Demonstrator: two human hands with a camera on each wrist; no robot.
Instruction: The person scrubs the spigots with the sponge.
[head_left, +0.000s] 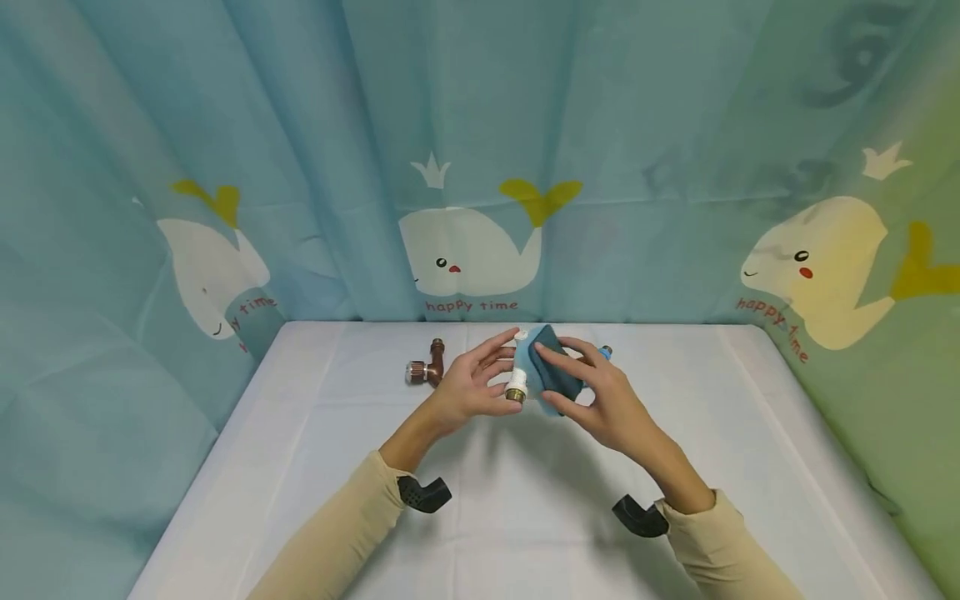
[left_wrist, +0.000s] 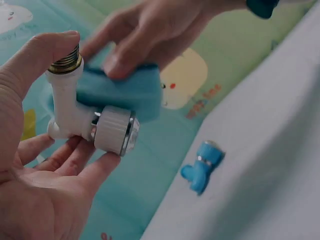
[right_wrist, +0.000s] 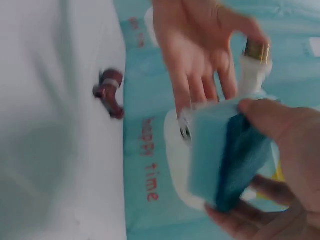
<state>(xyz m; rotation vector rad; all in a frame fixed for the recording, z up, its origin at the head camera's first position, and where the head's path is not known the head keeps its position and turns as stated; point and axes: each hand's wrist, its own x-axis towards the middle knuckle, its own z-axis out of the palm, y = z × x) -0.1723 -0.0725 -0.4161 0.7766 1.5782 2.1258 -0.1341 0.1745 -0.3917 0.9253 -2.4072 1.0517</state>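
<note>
Sponge (head_left: pixel 558 381) is pinched in the right grip (head_left: pixel 609 402); the left grip (head_left: pixel 468 387) holds a white valve (head_left: pixel 520 375). A brown valve (head_left: pixel 436 367) lies left.

Dim, partly blurred wrist views; soft shadows (head_left: pixel 551 458)

Head view: from above and behind left hand (head_left: pixel 467 387) and right hand (head_left: pixel 609 404), facing forward and down across white-covered table (head_left: pixel 525 550) to pale-blue whale-print curtain (head_left: pixel 637 108); hands at middle distance. Left wrist view: close-up, tilted, looking past white angled valve with brass threaded end (left_wrist: pixel 64 102) toward right hand. Right wrist view: equally close, turned sideways, looking past two-tone blue block (right_wrist: pixel 210 150) to left hand. Wrist views share valve, block, both hands, curtain.
</note>
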